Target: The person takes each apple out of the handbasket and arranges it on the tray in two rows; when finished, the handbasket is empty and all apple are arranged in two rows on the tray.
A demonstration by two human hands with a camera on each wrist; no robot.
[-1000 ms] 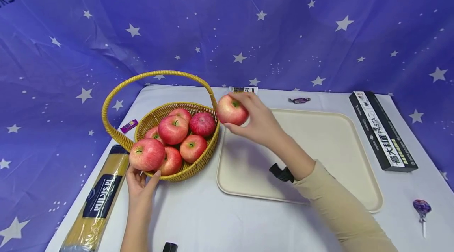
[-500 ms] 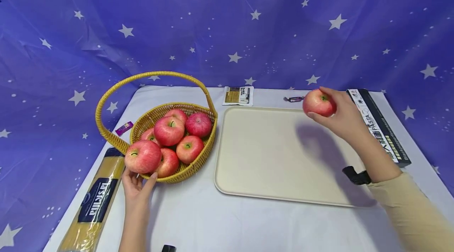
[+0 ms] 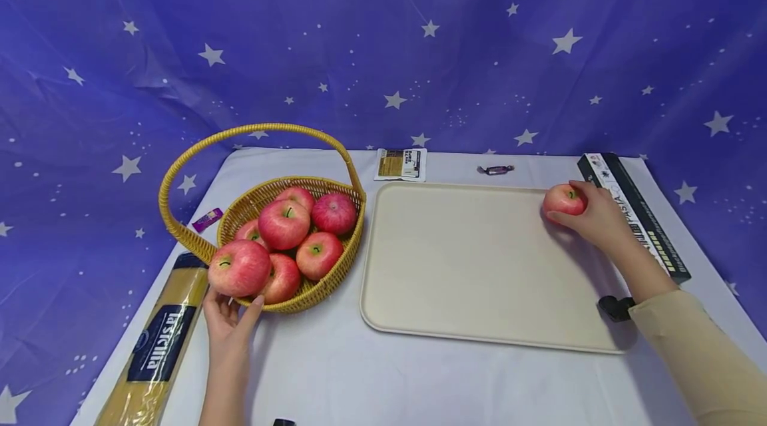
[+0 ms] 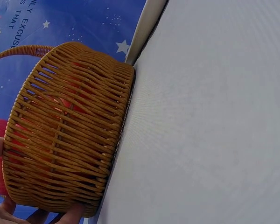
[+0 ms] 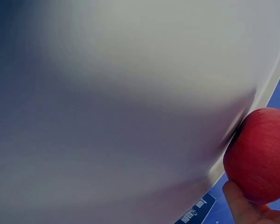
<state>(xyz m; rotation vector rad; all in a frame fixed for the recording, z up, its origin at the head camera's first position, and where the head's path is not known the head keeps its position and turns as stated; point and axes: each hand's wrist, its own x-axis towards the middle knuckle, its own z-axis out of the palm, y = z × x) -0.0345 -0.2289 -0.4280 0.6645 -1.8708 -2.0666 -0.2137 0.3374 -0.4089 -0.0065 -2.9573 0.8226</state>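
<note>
At the far right corner of the beige tray [image 3: 479,266], my right hand [image 3: 599,216] holds a red apple [image 3: 563,200] between thumb and fingers. The right wrist view shows this apple [image 5: 261,154] low against the tray surface; whether it bears on it I cannot tell. A yellow wicker basket [image 3: 335,278] with a tall handle stands on the left, filled with several red apples [image 3: 285,223]. My left hand [image 3: 230,326] grips its near left side, thumb at the rim and fingers [image 4: 72,214] against the woven wall. One apple [image 3: 240,267] above that hand covers part of the fingers.
A bag of spaghetti [image 3: 158,346] lies left of the basket, beside a small purple wrapped sweet [image 3: 207,219]. Behind the tray are a flat packet [image 3: 401,164] and a wrapped candy [image 3: 496,170]. A black pasta box [image 3: 644,219] lies along the tray's right side.
My right hand has carried the apple from beside the basket rightward across the tray, then lowered it at the far right corner. My left hand has stayed at the basket.
</note>
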